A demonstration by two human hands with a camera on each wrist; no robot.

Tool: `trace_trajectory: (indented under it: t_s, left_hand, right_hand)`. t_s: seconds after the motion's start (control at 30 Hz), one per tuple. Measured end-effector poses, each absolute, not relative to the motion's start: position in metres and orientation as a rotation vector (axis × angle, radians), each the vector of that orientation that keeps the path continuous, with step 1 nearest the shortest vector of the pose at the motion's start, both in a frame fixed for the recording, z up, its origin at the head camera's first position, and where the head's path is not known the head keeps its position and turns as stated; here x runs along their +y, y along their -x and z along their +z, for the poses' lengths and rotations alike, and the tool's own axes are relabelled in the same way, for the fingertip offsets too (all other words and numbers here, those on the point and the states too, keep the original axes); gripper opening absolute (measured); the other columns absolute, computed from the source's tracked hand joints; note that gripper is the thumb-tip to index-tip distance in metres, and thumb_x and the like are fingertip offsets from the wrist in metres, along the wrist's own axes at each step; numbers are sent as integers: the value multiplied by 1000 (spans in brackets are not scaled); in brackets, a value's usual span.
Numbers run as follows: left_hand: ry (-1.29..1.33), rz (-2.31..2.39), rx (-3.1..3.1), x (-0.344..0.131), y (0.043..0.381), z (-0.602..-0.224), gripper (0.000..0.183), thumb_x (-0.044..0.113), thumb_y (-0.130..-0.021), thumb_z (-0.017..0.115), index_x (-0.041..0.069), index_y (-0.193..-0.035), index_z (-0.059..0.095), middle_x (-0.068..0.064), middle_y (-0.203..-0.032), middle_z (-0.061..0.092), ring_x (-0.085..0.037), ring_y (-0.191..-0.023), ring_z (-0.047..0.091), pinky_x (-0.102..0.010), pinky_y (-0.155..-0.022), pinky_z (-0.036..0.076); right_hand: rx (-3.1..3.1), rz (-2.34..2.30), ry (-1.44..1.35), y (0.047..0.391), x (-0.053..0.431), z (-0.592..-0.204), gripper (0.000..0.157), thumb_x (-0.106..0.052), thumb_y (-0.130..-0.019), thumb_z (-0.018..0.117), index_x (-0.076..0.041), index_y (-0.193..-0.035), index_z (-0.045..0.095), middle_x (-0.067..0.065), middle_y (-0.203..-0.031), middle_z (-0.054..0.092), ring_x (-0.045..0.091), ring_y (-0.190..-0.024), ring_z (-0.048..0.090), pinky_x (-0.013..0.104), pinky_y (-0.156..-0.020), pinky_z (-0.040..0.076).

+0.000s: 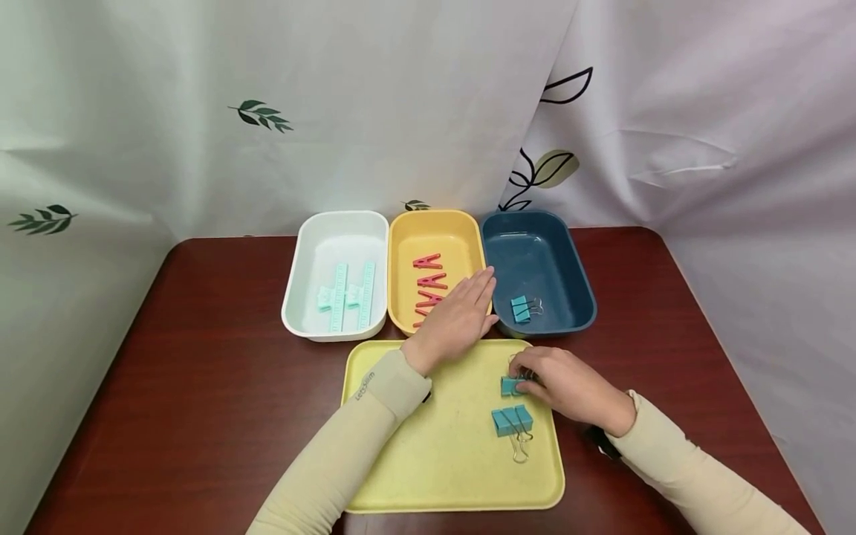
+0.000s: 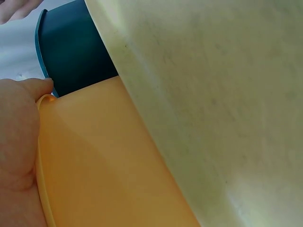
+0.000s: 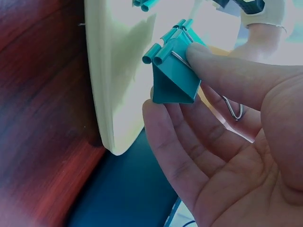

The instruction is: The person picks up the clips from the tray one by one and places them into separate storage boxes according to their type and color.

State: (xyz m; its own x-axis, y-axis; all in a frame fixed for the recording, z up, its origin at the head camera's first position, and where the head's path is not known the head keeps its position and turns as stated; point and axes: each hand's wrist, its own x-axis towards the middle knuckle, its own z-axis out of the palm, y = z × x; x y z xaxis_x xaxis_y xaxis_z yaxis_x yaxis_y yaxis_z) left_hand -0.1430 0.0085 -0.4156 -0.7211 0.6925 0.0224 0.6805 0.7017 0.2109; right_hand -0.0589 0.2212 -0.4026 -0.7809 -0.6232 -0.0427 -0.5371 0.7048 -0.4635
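My right hand (image 1: pixel 568 383) pinches a teal binder clip (image 3: pixel 177 71) between thumb and fingers, over the right part of the yellow tray (image 1: pixel 441 475). In the head view the fingers partly cover this clip. A second teal binder clip (image 1: pixel 513 421) with wire handles lies on the tray just below it. My left hand (image 1: pixel 458 316), fingers straight, lies across the near right corner of the orange-yellow bin (image 1: pixel 435 221), its fingertips by the dark blue bin (image 1: pixel 582 275). One more binder clip (image 1: pixel 521 309) lies inside the blue bin.
Several red clothespins (image 1: pixel 431 281) lie in the orange-yellow bin, the lowest partly behind my left hand. At left, a white bin (image 1: pixel 292 297) holds pale mint ruler-like clips (image 1: pixel 366 293). The bins stand side by side on the dark red table (image 1: pixel 200 386), with a patterned curtain (image 1: pixel 374 111) behind.
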Motion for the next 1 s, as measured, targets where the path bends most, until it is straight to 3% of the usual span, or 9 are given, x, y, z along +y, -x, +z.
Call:
trace_trajectory:
  t_s: [1.0]
  left_hand:
    - [-1137, 288, 2826, 10, 146, -414, 65, 38, -110, 37, -2, -158, 22, -13, -168, 12, -23, -154, 7, -34, -123, 5]
  right_hand:
    - [2802, -684, 912, 60, 226, -387, 15, -10, -87, 79, -15, -98, 69, -9, -93, 65, 7, -86, 62, 31, -76, 56]
